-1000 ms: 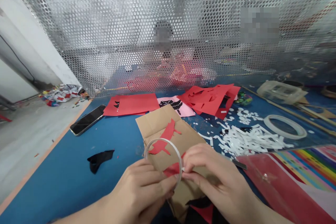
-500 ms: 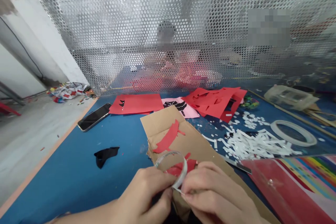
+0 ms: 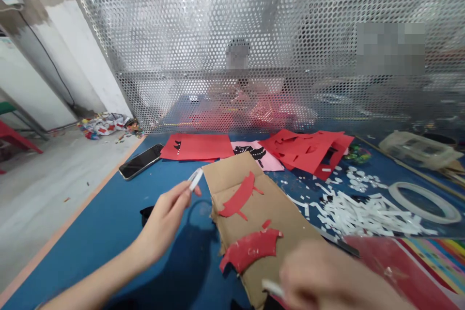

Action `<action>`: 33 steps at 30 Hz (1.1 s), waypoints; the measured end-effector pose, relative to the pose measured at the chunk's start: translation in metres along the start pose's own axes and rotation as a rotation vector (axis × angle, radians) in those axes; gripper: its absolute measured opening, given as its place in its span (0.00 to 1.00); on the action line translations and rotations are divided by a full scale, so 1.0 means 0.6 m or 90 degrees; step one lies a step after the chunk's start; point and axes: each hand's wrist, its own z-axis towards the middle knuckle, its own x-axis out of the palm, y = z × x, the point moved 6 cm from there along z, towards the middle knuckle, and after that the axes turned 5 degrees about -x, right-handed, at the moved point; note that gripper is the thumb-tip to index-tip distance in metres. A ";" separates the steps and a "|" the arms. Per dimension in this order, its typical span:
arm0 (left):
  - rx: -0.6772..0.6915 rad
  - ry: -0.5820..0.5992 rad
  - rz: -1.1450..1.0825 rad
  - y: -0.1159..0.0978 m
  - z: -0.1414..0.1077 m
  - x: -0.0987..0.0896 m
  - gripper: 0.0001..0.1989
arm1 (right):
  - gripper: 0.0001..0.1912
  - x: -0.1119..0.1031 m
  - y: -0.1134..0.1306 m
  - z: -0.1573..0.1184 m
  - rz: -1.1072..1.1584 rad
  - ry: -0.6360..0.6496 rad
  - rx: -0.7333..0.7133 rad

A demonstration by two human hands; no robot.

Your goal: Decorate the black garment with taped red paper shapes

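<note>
My left hand (image 3: 165, 223) pinches a roll of tape (image 3: 195, 180), seen nearly edge-on above the blue table. A black cut piece (image 3: 145, 214) is partly hidden behind that wrist. My right hand (image 3: 319, 271), blurred, is closed low over the cardboard (image 3: 286, 218), and a short white strip (image 3: 272, 288), apparently tape, sticks out of its fingers. Two red cut-out pieces lie on the cardboard: a slim curved one (image 3: 240, 197) farther up and a wider one (image 3: 252, 250) nearer me. Something black below the right hand is mostly covered.
A phone (image 3: 141, 161) lies at the left edge. Red sheets (image 3: 198, 146), a pink sheet (image 3: 272, 161) and cut red paper (image 3: 305, 150) line the back, before a perforated metal screen (image 3: 181, 48). Right: white scraps (image 3: 366, 215), a white ring (image 3: 399, 198), a knife (image 3: 337, 242). People sit beyond the screen.
My hands have moved apart: the left went left and up with the tape roll, the right moved right and down with a white strip. The nearer red piece is now uncovered.
</note>
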 end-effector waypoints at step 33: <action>0.389 0.078 0.241 -0.004 -0.102 0.101 0.17 | 0.13 0.088 -0.129 -0.001 0.104 0.158 0.207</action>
